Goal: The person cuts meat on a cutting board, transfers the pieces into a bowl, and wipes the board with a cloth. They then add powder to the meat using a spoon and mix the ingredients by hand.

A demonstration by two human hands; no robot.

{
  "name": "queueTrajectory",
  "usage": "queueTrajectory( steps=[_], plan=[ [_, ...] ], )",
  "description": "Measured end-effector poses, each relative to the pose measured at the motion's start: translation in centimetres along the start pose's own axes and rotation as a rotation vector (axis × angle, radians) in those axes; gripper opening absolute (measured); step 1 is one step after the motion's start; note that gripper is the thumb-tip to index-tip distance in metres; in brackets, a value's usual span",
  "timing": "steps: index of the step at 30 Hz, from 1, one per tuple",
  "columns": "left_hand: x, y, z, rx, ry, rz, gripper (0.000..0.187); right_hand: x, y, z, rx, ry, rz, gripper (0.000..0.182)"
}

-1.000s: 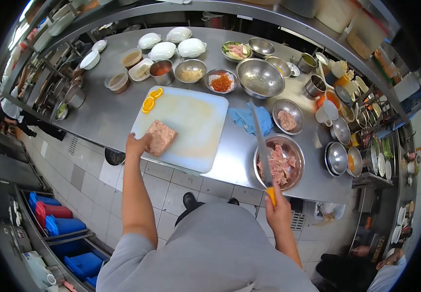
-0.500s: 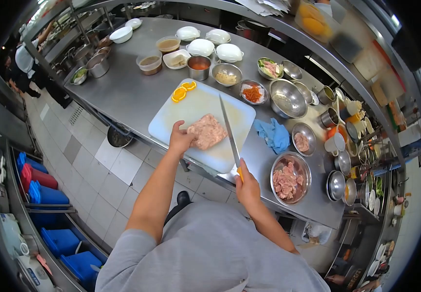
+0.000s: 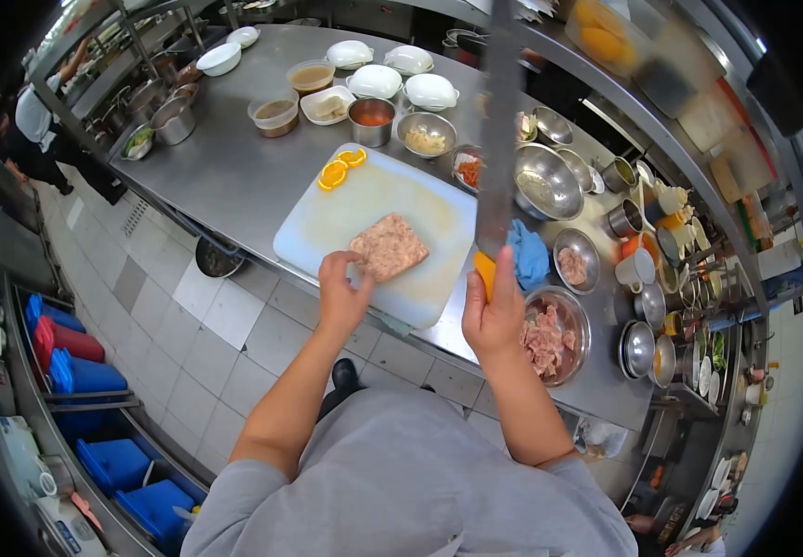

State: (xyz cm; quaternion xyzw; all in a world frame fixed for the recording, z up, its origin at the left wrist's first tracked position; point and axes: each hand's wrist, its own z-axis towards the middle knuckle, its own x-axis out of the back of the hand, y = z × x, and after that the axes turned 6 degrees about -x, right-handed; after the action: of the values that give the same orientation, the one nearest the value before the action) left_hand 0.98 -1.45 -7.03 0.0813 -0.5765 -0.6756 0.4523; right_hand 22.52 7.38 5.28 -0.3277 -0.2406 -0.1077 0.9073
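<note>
A flattened, squared slab of minced meat (image 3: pixel 388 248) lies on the white cutting board (image 3: pixel 425 200). My left hand (image 3: pixel 342 290) is at its near left corner, fingers apart and curved, the tips at or very near its edge. My right hand (image 3: pixel 496 311) is closed round the yellow handle of a long knife (image 3: pixel 497 130). The blade points up and away from me, raised above the table to the right of the board. It hides part of a small bowl of orange-red shreds (image 3: pixel 467 167). Orange slices (image 3: pixel 334 174) rest at the board's far left corner.
Beyond the board stand bowls, a pot of red sauce (image 3: pixel 371 119) and white lidded dishes (image 3: pixel 375 81). At right are a blue cloth (image 3: pixel 530 257) and a steel bowl of raw meat pieces (image 3: pixel 550 339). A shelf (image 3: pixel 638 102) overhangs the far side. Another person (image 3: pixel 38 121) stands far left.
My right hand has lifted the knife from beside the slab up and to the right. My left hand has eased back slightly towards me, and the slab now looks squarer.
</note>
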Motion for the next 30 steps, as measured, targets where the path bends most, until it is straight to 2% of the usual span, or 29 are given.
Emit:
queueTrajectory(
  steps=[1,2,3,4,6,9,13,16,18,19,21,22,23,24,28,30],
  plan=[
    [-0.3,-0.1,-0.3,0.001,0.005,0.002,0.037,-1.6,1.7,-1.0,-0.014,-0.009,-0.017,0.059],
    [-0.9,-0.5,-0.5,-0.111,0.008,0.095,0.038,-3.2,3.4,-2.0,-0.026,-0.016,-0.035,0.059],
    [-1.3,-0.6,-0.7,-0.219,0.011,0.188,0.038,-4.2,5.1,-3.4,-0.321,-0.563,-0.305,0.068],
    [-1.6,-0.4,-0.9,-0.216,0.017,0.186,0.038,-4.7,6.0,-4.8,-0.315,-0.567,-0.306,0.068],
    [-1.9,0.0,-0.7,-0.24,-0.075,0.157,0.038,-5.5,5.6,-5.6,-0.49,-0.934,-0.324,0.077],
    [-1.5,-0.1,-0.8,-0.259,-0.15,0.219,0.042,-4.0,3.2,-4.7,-0.561,-1.047,-0.344,0.082],
    [-1.6,0.2,-1.6,-0.245,-0.222,0.25,0.047,-2.2,1.5,-3.5,-0.597,-1.079,-0.339,0.08],
    [-1.8,-0.1,-1.7,-0.228,-0.228,0.275,0.049,0.4,-1.2,-0.1,-0.54,-1.045,-0.356,0.08],
    [-1.8,-0.4,-1.8,-0.253,-0.224,0.272,0.049,1.6,-2.8,0.9,-0.264,-0.487,-0.139,0.075],
    [-1.7,-0.4,-2.0,-0.248,-0.228,0.27,0.049,1.4,-2.5,0.4,-0.269,-0.493,-0.141,0.075],
    [-1.1,-0.3,-1.7,-0.264,-0.219,0.194,0.047,-0.4,-0.7,-1.4,-0.05,0.033,0.007,0.077],
    [-0.9,-0.4,-1.6,-0.263,-0.222,0.195,0.047,-2.3,1.4,-3.7,-0.053,0.033,0.007,0.077],
    [-0.8,-0.4,-1.6,-0.266,-0.235,0.183,0.047,-4.7,4.2,-6.7,-0.319,-0.453,-0.182,0.076],
    [-0.8,-0.5,-1.7,-0.268,-0.246,0.169,0.046,-5.5,3.9,-7.0,-0.579,-0.942,-0.373,0.075],
    [-0.8,-0.6,-2.4,-0.242,-0.232,0.2,0.045,-4.6,2.7,-6.5,-0.65,-1.014,-0.355,0.075],
    [-0.7,-0.4,-1.4,-0.259,-0.231,0.156,0.044,-3.6,3.4,-4.4,-0.558,-1.0,-0.334,0.076]
  ],
)
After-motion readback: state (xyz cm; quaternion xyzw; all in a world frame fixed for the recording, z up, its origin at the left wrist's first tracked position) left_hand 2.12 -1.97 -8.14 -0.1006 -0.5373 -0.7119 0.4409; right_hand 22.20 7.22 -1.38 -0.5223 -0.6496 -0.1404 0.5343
